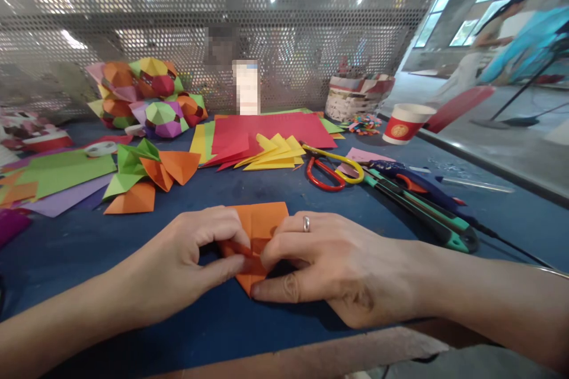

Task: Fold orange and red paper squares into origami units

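orange folded paper square [261, 231] lay near the blue mat's [222, 320] front edge, pinched between both hands: left hand [186, 263] fingertips clamped on its l side, right hand [329, 266] on its r, thumb pressing the near corner; crease ran l-r between them.

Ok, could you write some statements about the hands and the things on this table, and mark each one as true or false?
1. The left hand and the right hand both grip the orange paper. True.
2. A ring is on the right hand. True.
3. The left hand holds the scissors. False: they lie on the blue table, beyond the right hand.
4. The paper cup is blue. False: it is red and white.
5. Folded orange and green pieces lie beyond the left hand. True.
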`<state>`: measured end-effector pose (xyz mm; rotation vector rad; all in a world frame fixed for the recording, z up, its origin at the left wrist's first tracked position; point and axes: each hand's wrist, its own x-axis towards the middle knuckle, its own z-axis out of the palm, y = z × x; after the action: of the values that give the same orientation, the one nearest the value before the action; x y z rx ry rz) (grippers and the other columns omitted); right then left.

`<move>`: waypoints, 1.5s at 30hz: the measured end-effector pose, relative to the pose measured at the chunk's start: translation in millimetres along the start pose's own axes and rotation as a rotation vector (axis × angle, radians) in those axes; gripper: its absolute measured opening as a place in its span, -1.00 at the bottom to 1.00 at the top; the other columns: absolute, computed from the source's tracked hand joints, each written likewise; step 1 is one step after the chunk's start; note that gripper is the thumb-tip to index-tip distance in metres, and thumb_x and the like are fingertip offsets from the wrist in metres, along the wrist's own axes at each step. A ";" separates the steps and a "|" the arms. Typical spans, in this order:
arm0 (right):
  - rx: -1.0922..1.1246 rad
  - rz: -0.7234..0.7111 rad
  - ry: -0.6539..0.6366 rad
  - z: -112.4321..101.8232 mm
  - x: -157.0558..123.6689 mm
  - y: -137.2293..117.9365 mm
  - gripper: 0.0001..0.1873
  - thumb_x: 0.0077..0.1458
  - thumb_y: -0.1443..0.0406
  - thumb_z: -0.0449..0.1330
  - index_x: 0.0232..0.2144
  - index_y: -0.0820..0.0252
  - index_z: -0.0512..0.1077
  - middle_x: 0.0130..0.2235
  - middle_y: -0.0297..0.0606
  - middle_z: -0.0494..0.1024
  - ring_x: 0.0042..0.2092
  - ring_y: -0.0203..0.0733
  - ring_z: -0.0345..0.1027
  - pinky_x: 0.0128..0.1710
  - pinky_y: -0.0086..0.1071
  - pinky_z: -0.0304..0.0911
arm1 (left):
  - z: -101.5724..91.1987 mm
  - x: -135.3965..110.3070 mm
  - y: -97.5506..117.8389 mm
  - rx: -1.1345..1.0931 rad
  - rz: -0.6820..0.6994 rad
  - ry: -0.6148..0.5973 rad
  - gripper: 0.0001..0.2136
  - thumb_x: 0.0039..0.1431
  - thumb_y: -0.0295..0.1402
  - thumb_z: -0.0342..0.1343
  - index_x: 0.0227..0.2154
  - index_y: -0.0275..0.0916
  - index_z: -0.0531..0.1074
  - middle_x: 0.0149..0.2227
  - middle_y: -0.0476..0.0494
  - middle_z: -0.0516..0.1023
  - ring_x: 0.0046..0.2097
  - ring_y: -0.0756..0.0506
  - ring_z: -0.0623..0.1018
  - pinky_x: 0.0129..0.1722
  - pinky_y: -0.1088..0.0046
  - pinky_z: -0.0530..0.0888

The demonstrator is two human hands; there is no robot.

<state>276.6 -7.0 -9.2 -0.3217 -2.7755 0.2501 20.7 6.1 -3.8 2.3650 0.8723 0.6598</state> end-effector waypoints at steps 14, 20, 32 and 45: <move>0.099 0.019 0.115 6.6 -1.3 1.0 -0.45 0.17 0.61 0.05 0.12 0.30 0.57 -0.01 -0.12 0.64 -0.01 -0.17 0.47 0.02 -0.27 0.41 | 0.8 -3.9 -2.3 0.001 -0.096 -0.023 -0.83 0.25 -0.33 0.22 -0.48 -0.13 0.50 -0.43 0.11 0.59 -0.35 0.00 0.56 -0.30 0.48 0.42; 0.042 0.047 0.024 6.3 0.9 -0.9 -0.49 0.27 0.51 0.12 0.19 0.15 0.56 -0.03 -0.14 0.59 -0.11 -0.15 0.40 -0.08 -0.25 0.34 | 2.7 -3.6 -2.8 0.016 -0.127 -0.024 -0.85 0.23 -0.32 0.22 -0.47 -0.13 0.51 -0.41 0.10 0.55 -0.36 0.01 0.54 -0.33 0.49 0.40; 0.021 0.040 -0.037 3.0 2.9 -3.8 -0.52 0.32 0.48 0.10 0.19 0.15 0.56 0.00 -0.12 0.56 -0.07 -0.14 0.36 -0.04 -0.23 0.33 | 5.3 -8.0 -8.7 0.045 -0.118 0.072 -0.82 0.19 -0.31 0.26 -0.50 -0.13 0.44 -0.45 0.10 0.51 -0.36 -0.02 0.48 -0.32 0.42 0.36; 0.035 0.053 -0.017 4.3 1.9 -4.0 -0.50 0.30 0.50 0.12 0.20 0.13 0.56 -0.02 -0.13 0.56 -0.08 -0.15 0.36 -0.01 -0.25 0.33 | 2.3 -7.0 -10.2 0.137 -0.264 0.172 -0.67 0.03 -0.11 0.34 -0.62 -0.16 0.38 -0.40 0.02 0.43 -0.32 -0.09 0.43 -0.30 0.34 0.34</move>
<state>272.6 -10.9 -11.8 -0.3868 -2.7781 0.3158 12.9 7.2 -13.6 2.2765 1.3168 0.7213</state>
